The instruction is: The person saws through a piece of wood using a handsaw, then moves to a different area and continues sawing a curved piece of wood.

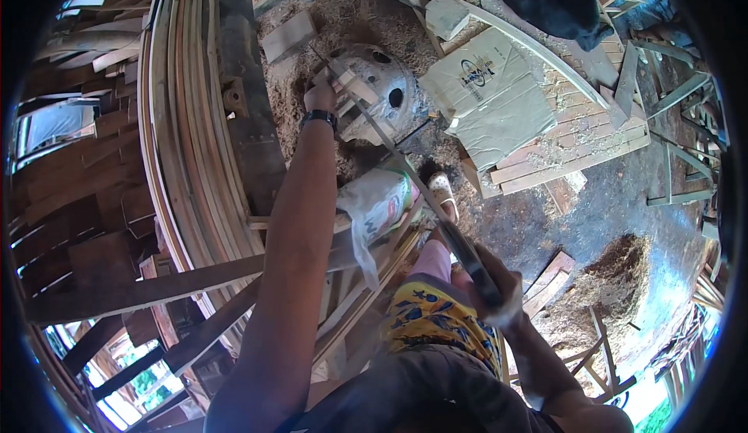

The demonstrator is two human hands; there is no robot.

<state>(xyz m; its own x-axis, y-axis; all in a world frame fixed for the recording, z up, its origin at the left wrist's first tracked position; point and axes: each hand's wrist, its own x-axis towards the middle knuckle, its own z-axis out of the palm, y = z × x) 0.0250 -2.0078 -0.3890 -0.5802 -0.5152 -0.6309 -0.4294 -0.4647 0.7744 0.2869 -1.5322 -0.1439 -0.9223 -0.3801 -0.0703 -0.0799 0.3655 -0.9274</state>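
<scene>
My right hand [502, 289] is wrapped round the dark handle of a long, narrow blade [421, 176], seen nearly edge-on. The blade slants up and left, away from my body, to where my left hand [320, 95] is. My left hand, with a dark band at the wrist, is closed at a small pale wood piece [358, 88] beside the blade; its fingers are partly hidden. Under the wood piece is a round, worn metal wheel rim [411, 82] with dark holes, standing on ground strewn with shavings.
Long boards [183, 121] are stacked at the left. A flattened cardboard piece [499, 98] lies on a slatted wooden panel [576, 141] at the right. A white plastic bag [370, 207] sits near my leg. A wood block [288, 37] lies beyond my left hand; a sawdust heap [615, 269] is at right.
</scene>
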